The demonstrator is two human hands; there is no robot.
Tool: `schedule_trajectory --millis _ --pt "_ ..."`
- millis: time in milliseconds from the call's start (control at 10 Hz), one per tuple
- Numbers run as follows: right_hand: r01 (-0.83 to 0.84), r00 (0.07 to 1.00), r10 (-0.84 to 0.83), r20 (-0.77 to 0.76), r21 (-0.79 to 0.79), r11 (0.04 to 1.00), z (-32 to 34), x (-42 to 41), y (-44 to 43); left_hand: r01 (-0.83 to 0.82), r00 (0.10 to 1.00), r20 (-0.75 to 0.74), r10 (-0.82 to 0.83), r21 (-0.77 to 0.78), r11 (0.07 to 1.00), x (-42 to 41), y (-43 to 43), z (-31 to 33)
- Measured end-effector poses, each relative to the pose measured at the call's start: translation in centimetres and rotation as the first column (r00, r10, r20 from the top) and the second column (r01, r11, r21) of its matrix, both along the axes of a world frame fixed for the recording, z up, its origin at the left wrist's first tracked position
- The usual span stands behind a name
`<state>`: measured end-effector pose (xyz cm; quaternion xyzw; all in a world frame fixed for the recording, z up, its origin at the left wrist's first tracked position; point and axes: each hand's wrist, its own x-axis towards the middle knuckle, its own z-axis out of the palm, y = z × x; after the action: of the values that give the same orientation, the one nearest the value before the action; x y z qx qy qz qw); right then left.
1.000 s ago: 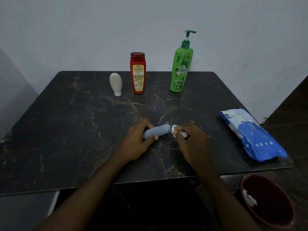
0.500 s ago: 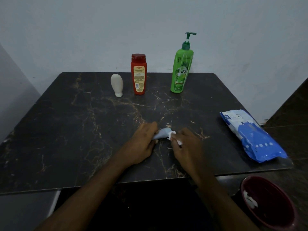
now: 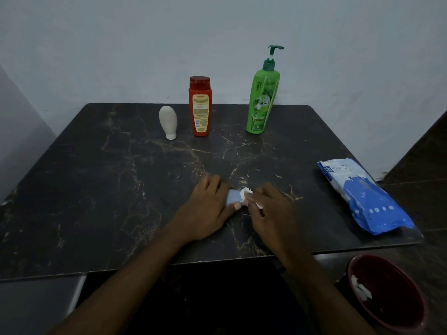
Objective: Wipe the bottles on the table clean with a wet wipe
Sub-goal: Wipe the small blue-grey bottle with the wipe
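Dark veined stone table meets a pale grey wall. Off its near right corner sits a dark red round bin. Mid-table, the left hand grips a small pale blue bottle lying sideways, and the right hand pinches a crumpled white wet wipe against its exposed end. A blue-and-white wipes pack lies to the right. Far back stand a white teardrop bottle, a red plastic bottle and a green pump bottle.
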<state>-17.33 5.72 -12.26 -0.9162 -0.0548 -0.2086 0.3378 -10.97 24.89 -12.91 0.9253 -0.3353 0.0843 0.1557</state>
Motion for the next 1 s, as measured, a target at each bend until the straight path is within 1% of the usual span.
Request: schedule_trajectory --millis 100,200,300,400,500,600,700,800,900,1000 --pt "0.088 0.996 -0.089 0.031 0.035 0.995 0.6 -0.1 -0.2 0.001 1.000 -0.013 -0.002 -0.025 1.000 0.0 0.2 0.1" --pt "0.119 0.991 -0.121 0.060 0.040 0.992 1.0 0.2 -1.0 -0.023 0.999 -0.045 0.019 -0.096 0.995 0.2 0.3 0.2" --pt "0.081 0.997 -0.081 -0.003 0.034 0.996 1.8 0.4 -0.3 -0.020 0.995 -0.096 0.003 -0.175 0.984 0.1 0.3 0.4" --pt "0.012 0.998 -0.025 -0.063 -0.198 0.980 2.5 -0.1 1.5 -0.009 0.994 -0.108 -0.014 -0.209 0.978 -0.1 0.3 0.4" --pt "0.018 0.999 -0.034 -0.039 -0.345 0.939 2.8 1.8 1.2 0.017 0.997 -0.071 -0.032 -0.203 0.979 -0.3 0.3 0.5" --pt "0.212 0.884 -0.302 -0.358 -0.268 0.940 1.1 4.8 2.4 0.027 0.997 -0.062 -0.040 -0.202 0.979 -0.5 0.3 0.5" --pt "0.308 0.846 -0.399 -0.354 -0.286 0.907 0.5 4.2 1.7 0.008 0.995 -0.092 -0.029 -0.217 0.976 -0.5 0.4 0.5" --pt "-0.037 0.977 -0.047 -0.209 -0.382 0.923 3.3 1.1 2.1 0.008 0.995 -0.093 -0.029 -0.221 0.975 -0.6 0.4 0.6" --pt "0.006 0.995 -0.031 -0.093 -0.260 0.966 2.5 0.5 1.8 0.020 0.997 -0.074 -0.038 -0.228 0.973 -0.6 0.3 0.7" --pt "-0.020 0.993 -0.015 -0.120 -0.285 0.958 2.4 1.9 1.8 0.038 0.999 -0.028 -0.045 -0.222 0.974 -0.8 0.4 1.0"
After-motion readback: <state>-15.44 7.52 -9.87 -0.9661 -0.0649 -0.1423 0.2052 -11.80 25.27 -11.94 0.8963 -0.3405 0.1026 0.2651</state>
